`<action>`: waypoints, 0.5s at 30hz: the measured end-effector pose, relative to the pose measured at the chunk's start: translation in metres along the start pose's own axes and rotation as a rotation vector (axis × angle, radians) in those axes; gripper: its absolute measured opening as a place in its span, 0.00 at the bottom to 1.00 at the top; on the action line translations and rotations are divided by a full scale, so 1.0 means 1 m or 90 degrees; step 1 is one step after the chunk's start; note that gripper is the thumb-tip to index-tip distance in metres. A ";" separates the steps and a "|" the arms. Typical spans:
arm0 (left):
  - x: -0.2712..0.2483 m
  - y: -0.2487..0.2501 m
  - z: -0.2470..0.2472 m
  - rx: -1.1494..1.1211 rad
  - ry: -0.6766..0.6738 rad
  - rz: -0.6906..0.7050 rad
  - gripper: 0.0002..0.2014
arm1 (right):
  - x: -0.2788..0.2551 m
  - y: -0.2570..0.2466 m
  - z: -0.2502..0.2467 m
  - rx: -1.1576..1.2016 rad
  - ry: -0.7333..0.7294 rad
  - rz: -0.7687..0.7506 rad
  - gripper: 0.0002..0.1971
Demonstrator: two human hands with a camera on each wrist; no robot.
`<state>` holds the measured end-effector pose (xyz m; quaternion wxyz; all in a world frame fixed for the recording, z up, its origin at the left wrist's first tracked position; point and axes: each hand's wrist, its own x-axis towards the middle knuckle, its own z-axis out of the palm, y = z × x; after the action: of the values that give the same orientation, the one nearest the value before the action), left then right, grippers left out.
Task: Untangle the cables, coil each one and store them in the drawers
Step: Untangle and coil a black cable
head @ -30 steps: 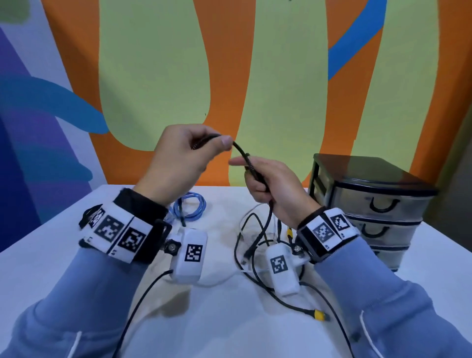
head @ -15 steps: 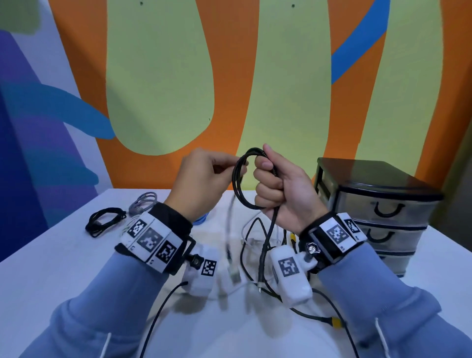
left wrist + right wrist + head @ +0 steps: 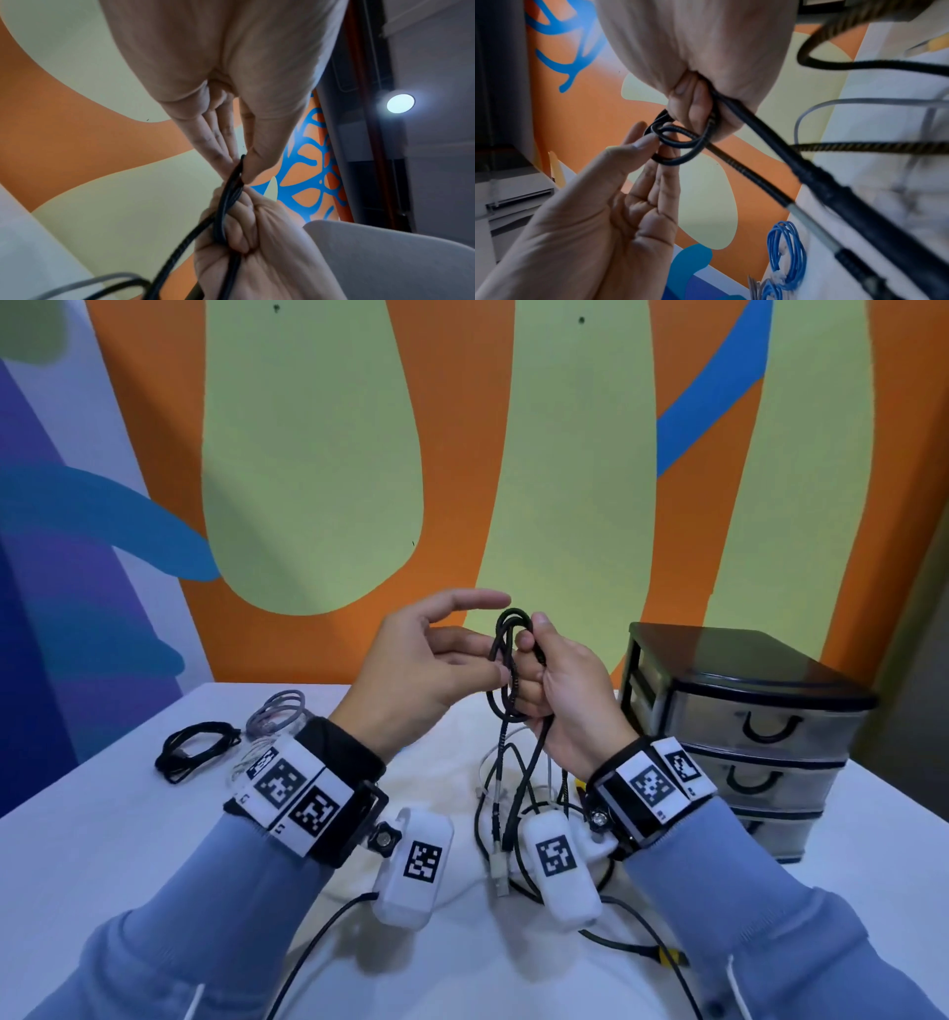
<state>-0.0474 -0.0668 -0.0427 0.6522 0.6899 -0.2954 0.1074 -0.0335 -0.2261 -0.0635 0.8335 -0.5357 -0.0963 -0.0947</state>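
The right hand [image 3: 565, 706] is curled tight around the small loops of a black braided cable [image 3: 506, 660], held up in the air above the white table [image 3: 102, 839]. The left hand [image 3: 426, 670] is beside it with fingers nearly straight, thumb and fingertips [image 3: 644, 144] touching the loops' left side; in the left wrist view its thumb and fingers press either side of the strands. The cable's free length hangs from the right fist down to the table.

Directly under the hands lies a tangle of loose cables [image 3: 518, 819]: black, white and grey strands crossing each other, with a plug end [image 3: 499, 868] lying near the front and a yellow connector [image 3: 667, 957] toward the right front. How many cables are in the tangle cannot be told.

At the table's right stands a black-framed plastic drawer unit [image 3: 744, 690] with 3 translucent drawers, all pushed in, close beside the right wrist. To the left, well apart from the hands, lie 2 coiled bundles side by side: a black coiled cable [image 3: 195, 749] and a grey coiled cable [image 3: 280, 713]. A blue coiled cable [image 3: 789, 255] shows in the right wrist view, resting on the table near the wall. That makes 3 coiled bundles on the table.

The near left part of the table is bare white surface. The painted wall [image 3: 462, 454] closes the table's far edge.
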 end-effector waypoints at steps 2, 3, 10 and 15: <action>-0.002 0.000 0.004 0.006 -0.004 0.022 0.25 | -0.002 0.001 0.000 -0.041 0.004 -0.002 0.20; -0.003 0.001 0.007 0.009 -0.003 0.033 0.23 | -0.003 0.001 0.000 -0.060 0.004 -0.004 0.22; -0.004 -0.008 0.017 0.046 0.053 0.083 0.14 | -0.002 0.003 0.001 -0.051 -0.009 0.006 0.19; -0.001 -0.016 0.013 0.240 0.063 0.146 0.12 | -0.005 0.004 0.003 -0.111 -0.009 0.049 0.20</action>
<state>-0.0426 -0.0798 -0.0589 0.5088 0.7556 -0.3140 0.2676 -0.0371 -0.2215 -0.0672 0.7861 -0.6102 -0.0730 -0.0665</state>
